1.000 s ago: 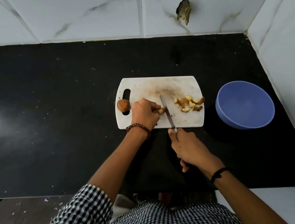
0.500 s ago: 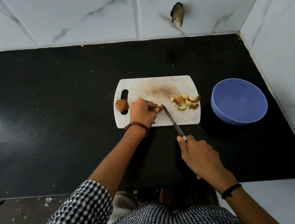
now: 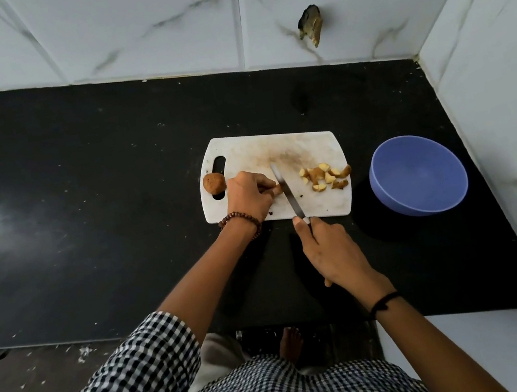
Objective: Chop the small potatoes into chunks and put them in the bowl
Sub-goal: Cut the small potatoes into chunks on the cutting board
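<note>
— Gripping the knife (image 3: 287,191) by its handle, my right hand (image 3: 331,252) is closed around it, forefinger stretched along the spine where the blade begins. The handle itself is hidden in the fist.

— And the other hand?

— My left hand (image 3: 249,197) is curled down on a piece of potato (image 3: 277,189), fingertips pinching it against the cutting board (image 3: 263,150). Only a small brown end shows past the fingers, so I cannot tell how much is under them.

— Where is the blade relative to that piece?

— Just beside it, on its right. The blade runs from the near edge of the board toward the far side, leaning slightly left, and its edge sits right at the exposed end of the piece. I cannot tell whether it has bitten in.

— Anything already cut?

— A small heap of chunks (image 3: 325,177) lies on the board's right part, apart from the blade. One whole potato (image 3: 214,183) rests at the board's left edge, over the handle slot, just behind my left hand.

— And the bowl?

— The blue bowl (image 3: 417,174) stands on the black counter (image 3: 81,208) to the right of the board, near it but not touching. I see nothing in it.
</note>
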